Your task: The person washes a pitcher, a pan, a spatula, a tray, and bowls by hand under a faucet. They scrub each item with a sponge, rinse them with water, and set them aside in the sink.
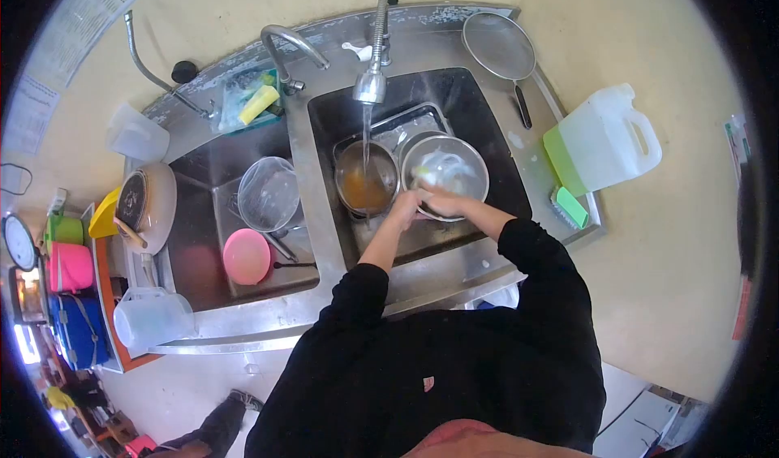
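Note:
A round metal bowl point(466, 170) with white suds inside tilts toward me in the right sink basin point(495, 158). My left hand point(408, 206) is closed on its near rim. Crossing beside it at the same rim, my right hand point(442, 202) reaches over the bowl's inside; its fingers are blurred, and anything in them is hidden. Just left stands a pot point(357, 184) holding brownish liquid. Water runs into it from the spray faucet point(370, 85). Behind the bowl lies a rectangular metal tray point(434, 113), partly covered.
The left basin holds a clear container point(268, 194), a pink bowl point(247, 257) and utensils. On the right ledge are a strainer point(499, 46), a jug of green liquid point(600, 146) and a green brush point(571, 207). A pan point(158, 206) and pitcher point(150, 320) sit left. Someone's leg point(215, 425) shows behind.

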A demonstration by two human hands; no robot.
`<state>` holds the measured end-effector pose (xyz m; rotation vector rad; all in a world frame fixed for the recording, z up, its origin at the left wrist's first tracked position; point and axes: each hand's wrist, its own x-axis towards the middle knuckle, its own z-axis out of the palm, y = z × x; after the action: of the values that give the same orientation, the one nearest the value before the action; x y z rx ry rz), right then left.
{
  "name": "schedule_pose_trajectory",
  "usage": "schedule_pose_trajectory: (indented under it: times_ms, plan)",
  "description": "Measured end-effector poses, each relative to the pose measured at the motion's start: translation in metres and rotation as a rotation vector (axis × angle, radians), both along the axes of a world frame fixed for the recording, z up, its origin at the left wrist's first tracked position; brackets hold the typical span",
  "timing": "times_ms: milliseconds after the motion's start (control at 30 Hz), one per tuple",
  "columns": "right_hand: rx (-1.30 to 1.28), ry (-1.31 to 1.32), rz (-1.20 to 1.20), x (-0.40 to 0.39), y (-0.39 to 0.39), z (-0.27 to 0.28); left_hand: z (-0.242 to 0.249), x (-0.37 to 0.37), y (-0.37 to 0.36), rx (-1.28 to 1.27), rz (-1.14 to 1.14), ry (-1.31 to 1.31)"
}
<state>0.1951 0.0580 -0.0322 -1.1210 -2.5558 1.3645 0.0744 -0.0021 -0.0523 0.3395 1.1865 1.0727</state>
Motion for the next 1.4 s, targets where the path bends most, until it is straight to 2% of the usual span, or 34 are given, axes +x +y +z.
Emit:
schedule_pose_trajectory:
  times_ms: [100, 133, 233, 267, 333, 400, 433, 533, 633, 733, 833, 867, 933, 967, 1067, 1167, 1200, 1267, 1300, 1367, 1400]
  plan:
    - [0.08, -0.126, 0.376, 0.022, -0.014, 0.02, -0.02, -0.033, 0.003, -0.064, -0.076, -0.043]
    - [0.113, -0.167, 0.508, 0.026, -0.011, 0.03, 0.008, -0.034, -0.003, -0.024, -0.045, -0.08]
    - [0.153, -0.532, 0.557, 0.019, 0.009, 0.05, 0.016, -0.032, 0.002, -0.204, -0.015, -0.306]
    - [0.239, -0.515, 0.533, 0.018, 0.021, 0.051, 0.007, -0.03, 0.008, -0.192, 0.125, -0.199]
    - [0.4, -0.472, 0.476, 0.015, 0.038, 0.047, -0.045, -0.026, 0.018, -0.179, 0.397, 0.021]
    - [0.469, -0.651, 0.548, 0.002, 0.057, 0.03, -0.124, -0.022, 0.028, -0.105, 0.138, 0.925]
    - [0.51, -0.739, 0.581, -0.005, 0.067, 0.02, -0.145, -0.024, 0.035, -0.058, -0.011, 1.373]
    - [0.572, -0.902, 0.539, -0.016, 0.078, -0.015, -0.106, -0.029, 0.041, -0.122, -0.395, 1.237]
    - [0.761, -1.04, 0.56, -0.015, 0.08, -0.054, -0.102, -0.028, 0.042, -0.033, -0.442, 1.465]
    - [0.803, -1.032, 0.538, -0.003, 0.09, -0.075, -0.075, -0.034, 0.038, 0.003, -0.032, 1.441]
    - [0.785, -0.992, 0.61, 0.01, 0.097, -0.055, -0.037, -0.048, 0.031, -0.075, 0.193, 1.434]
    - [0.767, -0.978, 0.549, 0.016, 0.106, -0.075, -0.032, -0.054, 0.026, -0.048, 0.276, 1.434]
    - [0.714, -0.761, 0.316, 0.02, 0.1, -0.065, -0.025, -0.068, 0.017, 0.009, 0.448, 1.435]
    - [0.683, -0.648, 0.204, 0.018, 0.096, -0.061, -0.023, -0.072, 0.012, -0.007, 0.519, 1.35]
    - [0.286, -0.163, -0.324, -0.01, 0.093, -0.073, 0.001, -0.078, -0.006, -0.067, 0.726, 1.132]
    - [0.159, -0.043, -0.417, -0.038, 0.063, -0.055, -0.005, -0.081, -0.018, -0.119, 0.759, 1.069]
    - [0.098, -0.031, -0.441, -0.045, 0.048, -0.029, -0.009, -0.079, -0.023, -0.05, 0.775, 1.035]
    - [-0.016, -0.012, -0.494, -0.054, 0.019, 0.035, -0.01, -0.071, -0.032, -0.06, 0.809, 0.778]
    - [0.001, 0.018, -0.432, -0.056, 0.007, 0.038, -0.011, -0.064, -0.036, -0.066, 0.817, 0.645]
    - [0.036, 0.076, -0.312, -0.053, -0.015, 0.04, -0.011, -0.046, -0.037, -0.06, 0.836, 0.541]
    - [0.22, 0.083, -0.293, -0.053, -0.027, 0.022, -0.011, -0.036, -0.037, -0.056, 0.843, 0.489]
